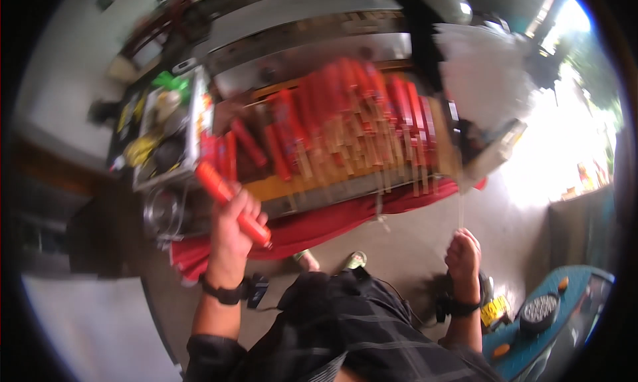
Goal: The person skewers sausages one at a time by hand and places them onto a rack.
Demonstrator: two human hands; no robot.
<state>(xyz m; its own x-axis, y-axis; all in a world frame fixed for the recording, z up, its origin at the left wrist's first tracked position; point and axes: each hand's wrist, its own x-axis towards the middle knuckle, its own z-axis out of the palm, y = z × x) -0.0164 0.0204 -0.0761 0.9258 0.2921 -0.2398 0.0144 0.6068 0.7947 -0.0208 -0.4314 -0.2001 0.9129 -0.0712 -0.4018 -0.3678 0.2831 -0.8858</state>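
My left hand point(236, 217) is closed around the middle of a shiny red cylinder point(208, 178), which slants across the front left of a table. Lower on the right, my right hand point(463, 255) is a fist with a thin pale stick or cord point(461, 210) rising from it; blur hides which. On the table before me lie several red cylinders point(339, 90), packed side by side, many with pale wooden sticks point(356, 150) pointing towards me. A few shorter red pieces point(249, 142) lie apart at the left.
A white-edged tray point(195, 133) holds a green bag point(172, 83) and yellow items. Red cloth point(319, 232) hangs along the table's front. White sheets or bags point(481, 73) stand at the right. A teal vehicle deck point(528, 302) is near my right arm, beside a yellow plate bearing writing.
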